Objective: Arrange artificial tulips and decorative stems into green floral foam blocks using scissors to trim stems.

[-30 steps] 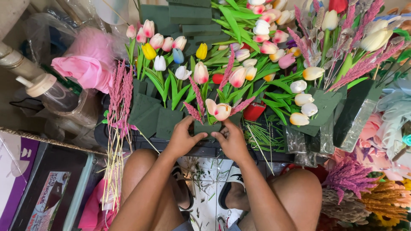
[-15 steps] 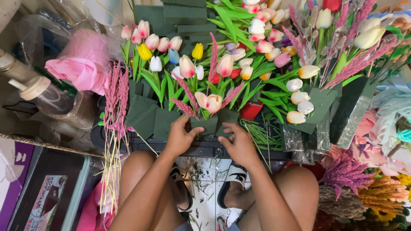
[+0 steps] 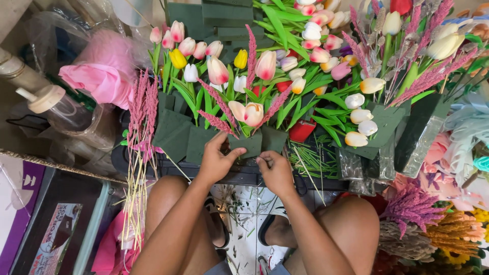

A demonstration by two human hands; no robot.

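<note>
A flat printed package (image 3: 55,239) with a pink and dark label lay at the lower left, beside a purple box (image 3: 15,203) with white marks. Above them sat crumpled clear plastic bags (image 3: 76,122), a pink bundle of wrapping (image 3: 104,76) and a clear bottle with a tan cap (image 3: 48,99). At the right, clear cellophane sleeves (image 3: 425,140) wrapped dark green foam.

The left hand (image 3: 216,160) gripped the lower left edge of a green foam block (image 3: 250,143), thumb and fingers closed on it. The right hand (image 3: 275,170) rested at the block's lower right corner, fingers curled against it; whether it pinched the foam could not be told. The block stood just ahead of the knees, in a row of similar foam pieces on a dark crate (image 3: 239,175), with a peach tulip (image 3: 248,113) and pink feathery sprigs (image 3: 219,124) stuck in it.

A loose bunch of pink sprigs on pale stems (image 3: 140,153) lay at the left. Many tulips (image 3: 316,56) crowded behind. The floor (image 3: 244,214) between the sandalled feet was pale, patterned and littered with green stem clippings.
</note>
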